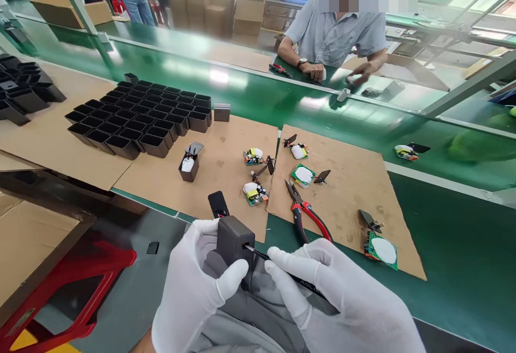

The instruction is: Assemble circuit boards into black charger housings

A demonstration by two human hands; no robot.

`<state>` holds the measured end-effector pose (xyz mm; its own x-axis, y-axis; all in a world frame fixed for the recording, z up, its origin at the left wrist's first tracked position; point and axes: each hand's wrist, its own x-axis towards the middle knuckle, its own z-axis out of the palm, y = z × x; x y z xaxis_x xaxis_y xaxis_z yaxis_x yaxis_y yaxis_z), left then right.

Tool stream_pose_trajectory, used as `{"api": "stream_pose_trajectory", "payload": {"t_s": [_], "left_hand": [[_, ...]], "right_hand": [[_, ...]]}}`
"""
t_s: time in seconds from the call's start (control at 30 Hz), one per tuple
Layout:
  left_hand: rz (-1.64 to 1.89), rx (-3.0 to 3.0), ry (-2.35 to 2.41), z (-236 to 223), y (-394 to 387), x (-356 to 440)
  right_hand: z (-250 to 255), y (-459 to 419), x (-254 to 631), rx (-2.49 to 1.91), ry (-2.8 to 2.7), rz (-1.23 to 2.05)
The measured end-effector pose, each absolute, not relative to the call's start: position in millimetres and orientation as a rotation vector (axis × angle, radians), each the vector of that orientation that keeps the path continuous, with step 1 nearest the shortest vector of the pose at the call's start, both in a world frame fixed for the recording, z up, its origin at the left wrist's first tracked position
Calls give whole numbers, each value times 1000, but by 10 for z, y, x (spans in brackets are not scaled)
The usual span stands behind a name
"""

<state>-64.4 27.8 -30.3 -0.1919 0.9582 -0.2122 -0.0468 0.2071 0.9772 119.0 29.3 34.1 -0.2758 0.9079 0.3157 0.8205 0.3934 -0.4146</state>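
My left hand (201,283), in a white glove, is closed around a dark grey plastic adapter housing (235,237). A black end cap (218,204) on wires sticks out past its far end. My right hand (322,283), also gloved, pinches a slim black tool (296,276) with a metal tip and pale lettering. The tip sits at a small rectangular slot in the housing's side. Beyond the hands, red-and-black pliers (308,213) lie on cardboard. Circuit boards with white and yellow parts (255,193) and a green board (303,175) are near them.
Rows of open black housings (137,114) stand at the left on cardboard (226,138). One housing (188,166) holds a board. Another board (381,248) lies right. A red stool (76,288) is lower left. Across the green bench (451,202), a person (334,36) handles small parts.
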Motion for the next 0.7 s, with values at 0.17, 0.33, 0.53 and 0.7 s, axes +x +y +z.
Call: {"api": "stream_pose_trajectory", "payload": {"t_s": [0.17,0.33,0.53,0.7], "left_hand": [[1241,1033,1541,-332,252,-554],[1298,1161,1630,-405,226,-459],[1301,1384,1806,-509,181,-413],[1326,1621,1947,-537,183,-403]], "right_hand": [[230,297,1151,-1489,-2159,-4],[256,293,1118,-1552,-2207,-31],[157,289,1063,-1649,-2161,-88],[-13,332,1056,-1702,-2159,140]]}}
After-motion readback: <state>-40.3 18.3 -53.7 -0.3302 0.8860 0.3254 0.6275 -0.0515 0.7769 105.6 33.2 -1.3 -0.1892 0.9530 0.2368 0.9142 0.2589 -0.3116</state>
